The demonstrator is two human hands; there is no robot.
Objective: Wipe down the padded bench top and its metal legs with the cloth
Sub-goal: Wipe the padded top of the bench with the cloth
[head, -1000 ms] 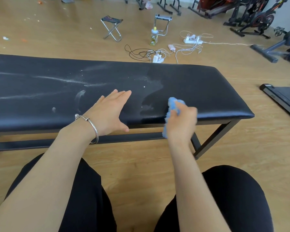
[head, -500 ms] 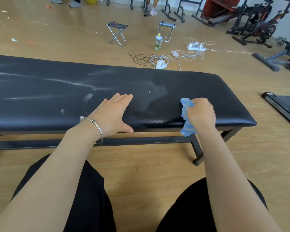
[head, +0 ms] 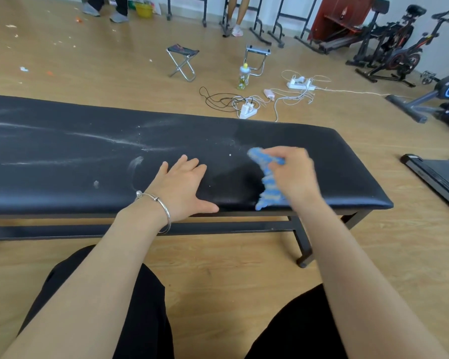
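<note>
You slid your right hand [head: 293, 173] off the near edge of the bench [head: 347, 164] and up onto its top. The cloth [head: 268, 182] you held went along and trailed back to that edge.

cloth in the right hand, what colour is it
Blue with paler stripes, the cloth shows in the head view.

One bench [head: 62, 151] is standing here, bearing one cloth [head: 268, 182] and two hands, left hand [head: 182, 187] and right hand [head: 293, 174]. One stool [head: 182, 60], one bottle [head: 243, 77], two strips [head: 248, 111] [head: 301, 84] and maybe three bikes [head: 399, 58] are sitting behind.
</note>
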